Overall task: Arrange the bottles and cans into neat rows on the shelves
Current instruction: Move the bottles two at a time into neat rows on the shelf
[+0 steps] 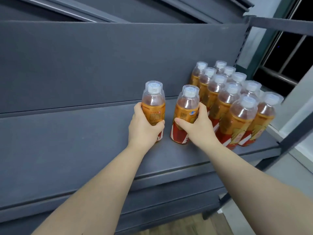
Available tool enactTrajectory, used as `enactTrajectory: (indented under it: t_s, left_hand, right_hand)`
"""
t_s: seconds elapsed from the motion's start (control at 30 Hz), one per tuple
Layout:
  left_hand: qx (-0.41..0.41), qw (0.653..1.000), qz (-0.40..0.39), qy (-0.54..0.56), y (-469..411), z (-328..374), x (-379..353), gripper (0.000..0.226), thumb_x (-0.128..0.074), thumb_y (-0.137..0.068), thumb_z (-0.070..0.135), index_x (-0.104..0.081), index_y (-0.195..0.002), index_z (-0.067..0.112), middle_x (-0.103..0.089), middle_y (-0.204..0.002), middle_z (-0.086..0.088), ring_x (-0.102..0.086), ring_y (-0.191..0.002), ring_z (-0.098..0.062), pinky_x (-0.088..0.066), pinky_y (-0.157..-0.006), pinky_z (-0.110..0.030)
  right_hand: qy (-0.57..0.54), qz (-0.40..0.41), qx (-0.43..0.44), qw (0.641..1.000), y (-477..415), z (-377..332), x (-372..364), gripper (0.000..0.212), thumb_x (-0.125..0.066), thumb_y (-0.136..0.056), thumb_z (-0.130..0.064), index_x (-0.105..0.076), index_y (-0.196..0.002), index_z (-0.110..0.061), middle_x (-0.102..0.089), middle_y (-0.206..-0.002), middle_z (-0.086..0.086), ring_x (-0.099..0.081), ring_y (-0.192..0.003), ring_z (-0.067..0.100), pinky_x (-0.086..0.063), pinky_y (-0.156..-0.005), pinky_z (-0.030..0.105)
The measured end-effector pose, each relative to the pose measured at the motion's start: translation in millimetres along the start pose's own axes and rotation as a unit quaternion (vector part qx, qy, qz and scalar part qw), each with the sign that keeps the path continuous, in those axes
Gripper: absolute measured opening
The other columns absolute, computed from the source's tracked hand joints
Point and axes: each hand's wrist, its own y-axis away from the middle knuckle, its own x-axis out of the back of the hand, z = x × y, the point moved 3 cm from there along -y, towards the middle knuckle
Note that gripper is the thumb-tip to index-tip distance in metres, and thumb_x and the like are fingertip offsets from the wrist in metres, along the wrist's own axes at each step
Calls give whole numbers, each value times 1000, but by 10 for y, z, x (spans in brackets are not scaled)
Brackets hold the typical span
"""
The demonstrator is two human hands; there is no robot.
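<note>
Two orange-labelled drink bottles with white caps stand upright on the dark grey shelf (pixel 67 146). My left hand (pixel 144 128) grips the left bottle (pixel 153 106) around its middle. My right hand (pixel 198 126) grips the right bottle (pixel 185 109), which stands just left of the group. Several matching bottles (pixel 237 102) stand in two neat rows at the shelf's right end, running from the back panel toward the front edge.
The shelf's back panel (pixel 101 61) rises behind the bottles, with another shelf (pixel 118 7) above. A lower shelf edge (pixel 152 197) juts out below. A metal upright (pixel 291 138) and a window (pixel 288 53) lie to the right.
</note>
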Motion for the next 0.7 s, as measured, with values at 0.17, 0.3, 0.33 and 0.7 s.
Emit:
enactTrajectory:
  t_s: [0.17, 0.3, 0.33, 0.7]
  left_hand:
    - [-2, 1000, 0, -1, -388, -114, -47, 75, -81, -79, 34, -35, -138, 26, -58, -124, 4, -58, -107, -18, -46, -85, -30]
    - [-1, 1000, -4, 1, -623, -166, -129, 75, -81, -79, 34, -34, -137, 27, -58, -125, 4, -58, -108, -17, -45, -84, -29]
    - [1, 1000, -4, 3, -670, -175, -151, 75, -81, -79, 34, -34, -138, 27, -57, -125, 4, -58, -108, -17, -45, -84, -29]
    - [22, 1000, 12, -7, -1102, -241, -335, 78, -82, -80, 34, -32, -140, 27, -55, -128, 5, -56, -111, -15, -48, -87, -29]
  right_hand:
    - [-2, 12, -5, 1000, -375, 12, -170, 76, -82, -81, -29, -35, -141, -31, -59, -125, -11, -60, -111, 7, -51, -99, 34]
    - [4, 21, -4, 1000, -587, 32, -249, 77, -81, -83, -29, -33, -144, -29, -56, -127, -11, -58, -114, 10, -49, -99, 32]
    - [4, 21, -5, 1000, -634, 37, -265, 78, -80, -83, -28, -33, -145, -29, -56, -128, -11, -57, -115, 10, -49, -100, 32]
    - [11, 5, -2, 1000, -1265, 179, -466, 80, -80, -84, -31, -30, -146, -29, -50, -129, -13, -54, -115, 9, -48, -99, 31]
